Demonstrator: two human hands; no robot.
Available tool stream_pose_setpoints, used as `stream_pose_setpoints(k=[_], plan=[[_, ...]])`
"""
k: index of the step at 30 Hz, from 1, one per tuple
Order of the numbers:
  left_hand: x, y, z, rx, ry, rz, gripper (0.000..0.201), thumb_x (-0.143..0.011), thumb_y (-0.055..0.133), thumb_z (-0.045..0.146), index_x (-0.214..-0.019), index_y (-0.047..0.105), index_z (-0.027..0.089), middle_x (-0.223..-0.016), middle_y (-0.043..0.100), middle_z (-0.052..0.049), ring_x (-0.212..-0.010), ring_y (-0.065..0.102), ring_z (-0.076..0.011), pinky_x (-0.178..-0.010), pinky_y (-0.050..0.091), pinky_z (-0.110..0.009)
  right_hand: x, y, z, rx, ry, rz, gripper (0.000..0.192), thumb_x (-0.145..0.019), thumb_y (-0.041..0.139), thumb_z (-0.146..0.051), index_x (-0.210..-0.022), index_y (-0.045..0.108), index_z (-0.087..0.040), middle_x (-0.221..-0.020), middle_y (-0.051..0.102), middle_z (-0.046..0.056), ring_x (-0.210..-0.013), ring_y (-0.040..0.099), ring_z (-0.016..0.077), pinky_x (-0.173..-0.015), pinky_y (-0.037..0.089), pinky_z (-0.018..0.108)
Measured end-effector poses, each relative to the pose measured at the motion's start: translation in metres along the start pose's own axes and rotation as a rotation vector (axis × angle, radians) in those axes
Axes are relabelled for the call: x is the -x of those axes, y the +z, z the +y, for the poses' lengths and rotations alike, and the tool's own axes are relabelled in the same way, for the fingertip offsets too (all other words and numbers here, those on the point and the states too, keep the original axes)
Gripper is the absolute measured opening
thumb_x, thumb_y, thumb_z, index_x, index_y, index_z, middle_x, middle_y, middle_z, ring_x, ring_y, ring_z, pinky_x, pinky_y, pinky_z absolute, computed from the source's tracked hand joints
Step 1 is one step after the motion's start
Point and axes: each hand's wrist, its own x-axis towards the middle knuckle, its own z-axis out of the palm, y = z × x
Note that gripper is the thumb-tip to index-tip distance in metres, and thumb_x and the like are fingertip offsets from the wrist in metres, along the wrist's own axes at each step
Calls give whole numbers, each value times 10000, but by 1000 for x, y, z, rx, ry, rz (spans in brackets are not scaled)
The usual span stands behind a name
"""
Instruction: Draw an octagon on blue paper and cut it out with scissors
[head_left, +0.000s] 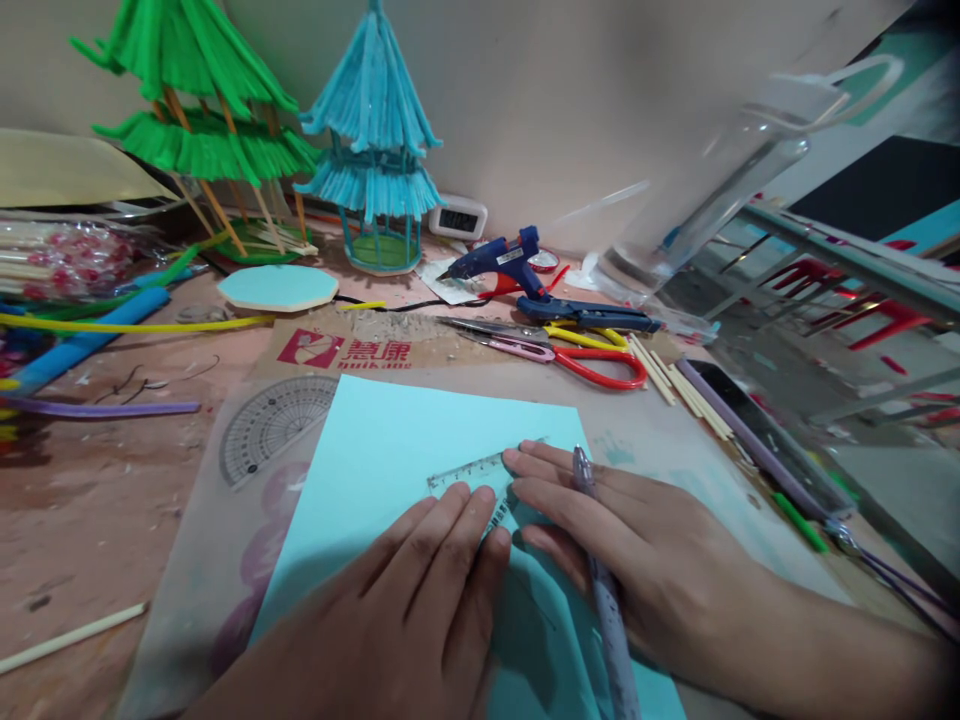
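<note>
Cluttered pink craft table (112, 520), blue glue gun (510, 262) well beyond the light-blue paper sheet (375, 470). I judge the clear ruler (469, 478) must stay flat on that sheet. I press my left hand (405, 610), fingers flat and extended, onto it; my right hand (637, 560) touches its end, a pen (604, 590) tucked between the fingers.

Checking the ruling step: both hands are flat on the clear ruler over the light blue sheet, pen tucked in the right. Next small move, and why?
Probably shift the pen down into a writing grip. It lies loose across the right hand, tip off the paper, while the left hand already presses the ruler flat, so the edge looks set for a line.
</note>
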Motion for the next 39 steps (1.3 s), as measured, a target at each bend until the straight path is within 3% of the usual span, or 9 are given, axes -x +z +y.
stream_pose_setpoints(k=[14, 19, 24, 29, 34, 39], plan=[[-2, 0, 0, -2, 27, -10, 374, -999, 333, 193, -1297, 530, 82, -1338, 654, -121, -1223, 608, -245, -1066, 333, -379, 2, 0, 1, 10, 7, -26, 233, -1026, 501, -216, -1195, 611, -99, -1243, 717, 179, -1136, 709, 266, -973, 607, 377], [-3, 3, 2, 6, -35, 11, 340, -1033, 344, 243, -1281, 538, 113, -1326, 667, -94, -1230, 607, -215, -1078, 346, -350, 2, 1, 1, -7, 3, -8, 233, -1017, 514, -211, -1198, 609, -99, -1237, 718, 184, -1133, 709, 281, -966, 613, 399], [2, 6, -1, -32, 34, 6, 342, -1011, 377, 190, -1298, 542, 105, -1323, 669, -94, -1233, 610, -225, -1076, 374, -351, 0, -1, 0, -2, 8, -14, 229, -1010, 502, -172, -1197, 611, -98, -1236, 722, 182, -1108, 723, 284, -942, 628, 391], [5, 9, -2, -25, 23, 1, 353, -1022, 427, 290, -1312, 537, 122, -1343, 657, -91, -1258, 590, -236, -1088, 386, -355, -2, -4, 0, 17, -8, -4, 235, -1019, 481, -183, -1191, 623, -106, -1228, 730, 173, -1107, 724, 263, -953, 621, 350], [5, 9, -6, -60, 113, -31, 397, -999, 380, 186, -1354, 529, 90, -1386, 621, -128, -1282, 572, -248, -1099, 390, -363, 0, -3, 0, 39, -21, -25, 263, -1033, 437, -169, -1219, 608, -96, -1249, 718, 181, -1094, 730, 264, -936, 627, 362], [5, 8, -7, -46, 73, -26, 395, -1022, 431, 315, -1351, 537, 124, -1392, 624, -92, -1303, 551, -231, -1121, 367, -339, 0, -4, 0, 56, -17, -15, 259, -1032, 437, -170, -1213, 609, -100, -1237, 723, 180, -1097, 730, 261, -943, 623, 361]])
